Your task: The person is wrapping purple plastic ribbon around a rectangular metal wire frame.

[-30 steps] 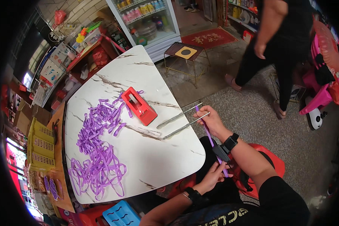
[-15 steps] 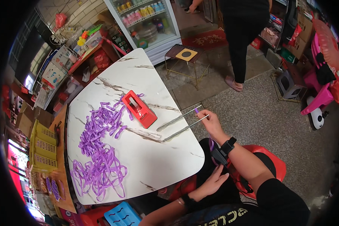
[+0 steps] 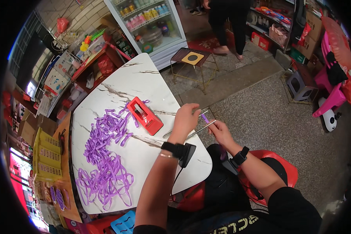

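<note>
Two thin metal rods (image 3: 201, 129) jut past the right edge of the white marbled table. A strip of purple ribbon (image 3: 204, 117) shows at their outer ends, between the rods. My right hand (image 3: 222, 133) is closed at the nearer rod's tip, pinching the ribbon; more purple shows below it near the wrist. My left hand (image 3: 186, 119) reaches over the rods, fingers bent and a little apart beside the farther rod's end. Nothing shows in its fingers. A red tape dispenser (image 3: 145, 116) sits left of that hand. Farther left lies a heap of purple ribbon pieces (image 3: 101, 140).
The table (image 3: 144, 78) has a rounded near corner. A glass-door fridge (image 3: 150, 29) and a low wire stand (image 3: 192, 58) are beyond it. Another person (image 3: 232, 27) stands on the far side. A red stool (image 3: 275, 165) is at the lower right, a yellow basket (image 3: 48, 154) at left.
My left hand has come up from my lap to the rods' outer ends. My right hand stays at the rods with the ribbon. The other person has moved left and farther away.
</note>
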`<state>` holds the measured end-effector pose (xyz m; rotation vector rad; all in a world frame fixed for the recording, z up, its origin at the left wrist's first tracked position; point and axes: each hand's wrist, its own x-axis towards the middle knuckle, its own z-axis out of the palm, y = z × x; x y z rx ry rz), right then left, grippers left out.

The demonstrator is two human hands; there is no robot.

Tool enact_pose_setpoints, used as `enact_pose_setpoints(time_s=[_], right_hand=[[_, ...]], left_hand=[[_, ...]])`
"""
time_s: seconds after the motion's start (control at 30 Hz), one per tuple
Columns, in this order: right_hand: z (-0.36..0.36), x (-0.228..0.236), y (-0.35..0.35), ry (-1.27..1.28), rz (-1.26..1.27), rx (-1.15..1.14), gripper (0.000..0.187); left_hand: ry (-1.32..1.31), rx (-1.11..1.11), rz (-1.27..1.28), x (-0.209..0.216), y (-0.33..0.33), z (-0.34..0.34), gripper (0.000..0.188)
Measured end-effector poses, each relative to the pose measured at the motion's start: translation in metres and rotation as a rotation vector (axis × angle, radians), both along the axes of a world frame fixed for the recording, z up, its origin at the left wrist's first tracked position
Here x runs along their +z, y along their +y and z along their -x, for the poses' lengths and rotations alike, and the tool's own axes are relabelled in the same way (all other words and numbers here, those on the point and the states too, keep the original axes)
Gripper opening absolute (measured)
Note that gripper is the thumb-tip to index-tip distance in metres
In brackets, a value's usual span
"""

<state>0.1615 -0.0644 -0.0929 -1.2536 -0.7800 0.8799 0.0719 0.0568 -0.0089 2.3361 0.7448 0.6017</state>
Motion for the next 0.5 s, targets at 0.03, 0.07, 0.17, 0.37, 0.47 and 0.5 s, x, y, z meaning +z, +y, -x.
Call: enact_pose_setpoints(time_s=[0.03, 0.07, 0.17, 0.37, 0.47, 0.5], right_hand=[[0.0, 0.004, -0.004, 0.0, 0.002, -0.003, 0.021], [0.0, 0.012, -0.009, 0.053, 0.075, 0.036, 0.02], [-0.001, 0.014, -0.015, 0.136, 0.129, 0.082, 0.021], [-0.005, 0.0, -0.022, 0.212, 0.077, 0.119, 0.027], [-0.003, 0.003, -0.025, 0.153, 0.105, 0.143, 0.028], [-0.002, 0.003, -0.026, 0.148, 0.104, 0.146, 0.028]], left_hand=[[0.046, 0.009, -0.024, -0.002, 0.003, -0.006, 0.028], [0.047, 0.007, -0.022, -0.004, 0.006, -0.009, 0.028], [0.176, -0.056, 0.163, -0.007, 0.01, -0.019, 0.028], [0.183, -0.141, 0.318, -0.016, 0.015, -0.023, 0.029], [0.109, -0.162, 0.439, -0.024, 0.02, -0.02, 0.029], [0.118, -0.155, 0.425, -0.026, 0.019, -0.02, 0.029]])
